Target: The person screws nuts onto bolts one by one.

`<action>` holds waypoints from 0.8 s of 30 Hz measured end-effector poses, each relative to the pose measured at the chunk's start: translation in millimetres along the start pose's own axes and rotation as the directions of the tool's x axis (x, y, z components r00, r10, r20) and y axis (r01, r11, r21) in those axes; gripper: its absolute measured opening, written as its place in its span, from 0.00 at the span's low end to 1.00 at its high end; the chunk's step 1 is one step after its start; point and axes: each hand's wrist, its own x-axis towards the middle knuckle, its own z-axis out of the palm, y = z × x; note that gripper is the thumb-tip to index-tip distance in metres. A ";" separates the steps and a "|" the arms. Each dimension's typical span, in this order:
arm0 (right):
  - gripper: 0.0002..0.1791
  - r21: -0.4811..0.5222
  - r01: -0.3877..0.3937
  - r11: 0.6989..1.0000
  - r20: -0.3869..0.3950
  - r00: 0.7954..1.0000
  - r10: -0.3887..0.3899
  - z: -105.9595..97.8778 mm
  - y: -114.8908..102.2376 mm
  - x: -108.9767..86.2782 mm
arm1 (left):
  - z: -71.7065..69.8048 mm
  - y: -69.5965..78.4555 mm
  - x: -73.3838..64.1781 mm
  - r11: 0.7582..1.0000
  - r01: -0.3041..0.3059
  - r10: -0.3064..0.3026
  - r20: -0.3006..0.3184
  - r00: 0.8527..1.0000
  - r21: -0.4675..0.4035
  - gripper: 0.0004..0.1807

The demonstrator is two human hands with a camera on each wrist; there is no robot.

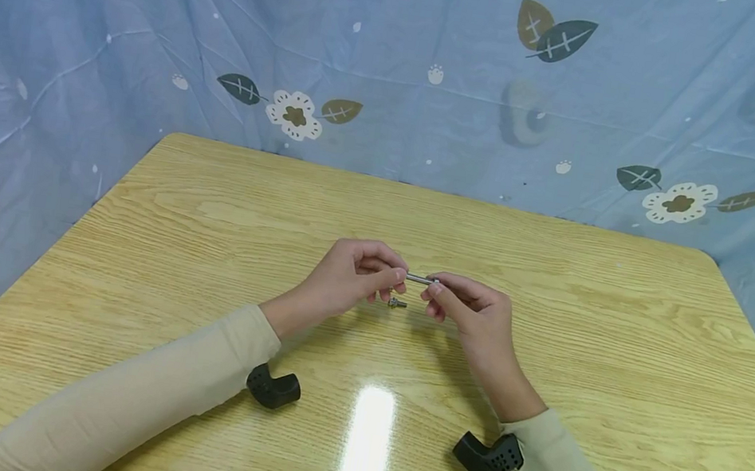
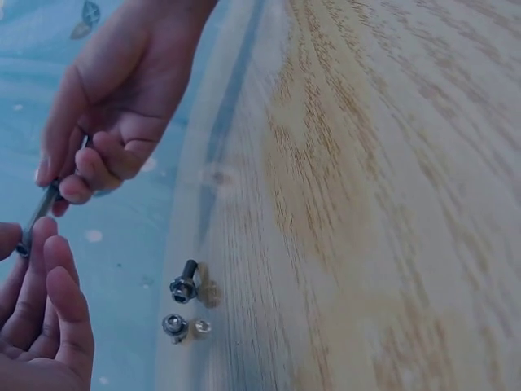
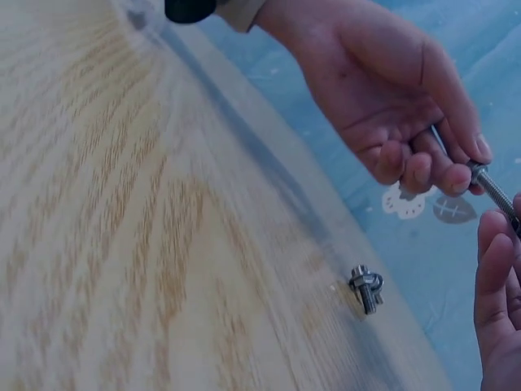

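Between the two hands runs a thin threaded metal bolt [image 1: 420,279]. My left hand [image 1: 361,275] pinches one end with thumb and fingers, where a wider metal piece [image 3: 479,173] shows in the right wrist view. With thumb and fingertips, my right hand [image 1: 479,310] pinches the other end, and another collar-like piece [image 2: 54,191] sits by those fingertips. The fingers cover parts of the bolt. Below the hands, two short bolts lie close together on the table: one short bolt [image 2: 184,285] with its shank pointing away, and a second short bolt [image 2: 174,327] seen head-on.
The wood-grain table [image 1: 242,216] fills the lower view. A blue curtain [image 1: 404,46] with leaves and flowers hangs behind and at its sides. Black wrist-worn devices [image 1: 274,388] sit below both sleeves. A bright reflection lies on the near tabletop.
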 end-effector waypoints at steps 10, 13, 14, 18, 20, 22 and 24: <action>0.15 0.078 -0.036 0.996 -0.051 0.998 0.040 2.4 -2.5 0.3 | -1.1 -1.9 0.5 0.999 -0.003 0.004 0.007 1.000 -0.039 0.10; 0.16 0.090 -0.036 0.995 -0.049 0.998 0.040 2.8 -2.5 0.3 | -1.1 -2.0 0.8 0.999 -0.007 0.007 0.001 1.000 -0.041 0.09; 0.17 0.093 -0.035 0.995 -0.046 0.998 0.039 2.8 -2.4 0.3 | -1.1 -2.0 0.9 0.999 -0.007 0.007 0.000 1.000 -0.042 0.09; 0.17 0.096 -0.037 0.995 -0.042 0.998 0.041 2.9 -2.1 0.4 | -1.8 -1.7 0.5 0.999 -0.003 0.003 0.003 1.000 -0.037 0.08; 0.16 0.102 -0.040 0.994 -0.042 0.998 0.044 3.0 -2.1 0.5 | -2.2 -1.6 0.5 1.000 -0.005 0.006 0.011 1.000 -0.028 0.10; 0.14 0.110 -0.041 0.993 -0.042 0.998 0.046 3.3 -2.1 0.6 | -2.4 -1.5 0.5 1.000 0.000 0.000 0.019 1.000 -0.026 0.11; 0.13 0.121 -0.043 0.992 -0.039 0.998 0.048 3.6 -2.1 0.7 | -2.4 -1.6 0.9 1.000 0.009 -0.009 0.025 1.000 -0.026 0.12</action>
